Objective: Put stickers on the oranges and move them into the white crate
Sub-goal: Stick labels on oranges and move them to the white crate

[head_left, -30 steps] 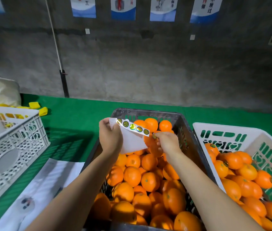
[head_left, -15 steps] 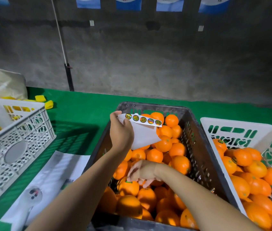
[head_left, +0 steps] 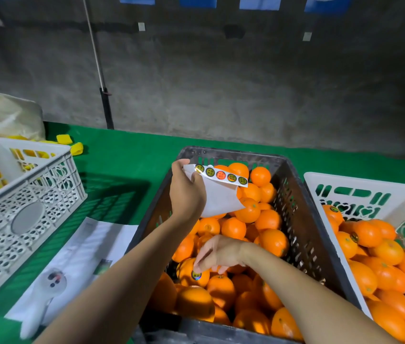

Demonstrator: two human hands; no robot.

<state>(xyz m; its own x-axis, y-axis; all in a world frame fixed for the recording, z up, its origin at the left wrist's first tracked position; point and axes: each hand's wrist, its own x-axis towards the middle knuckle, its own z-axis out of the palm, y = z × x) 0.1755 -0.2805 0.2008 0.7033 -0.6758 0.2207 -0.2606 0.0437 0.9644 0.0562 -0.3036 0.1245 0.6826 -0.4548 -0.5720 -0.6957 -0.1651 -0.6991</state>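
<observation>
This looks like a fruit packing area in a warehouse or workshop. A bare, rough concrete wall [head_left: 221, 83] carries a row of blue-and-white posters [head_left: 258, 0]. In front, a green-covered table [head_left: 127, 165] holds a dark plastic crate [head_left: 303, 219] heaped with oranges [head_left: 246, 212], with white plastic crates [head_left: 360, 182] on both sides.

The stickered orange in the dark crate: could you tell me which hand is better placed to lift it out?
Right. The right hand rests its fingertips on the stickered orange, on the white crate's side; the left hand holds the sticker sheet.
</observation>
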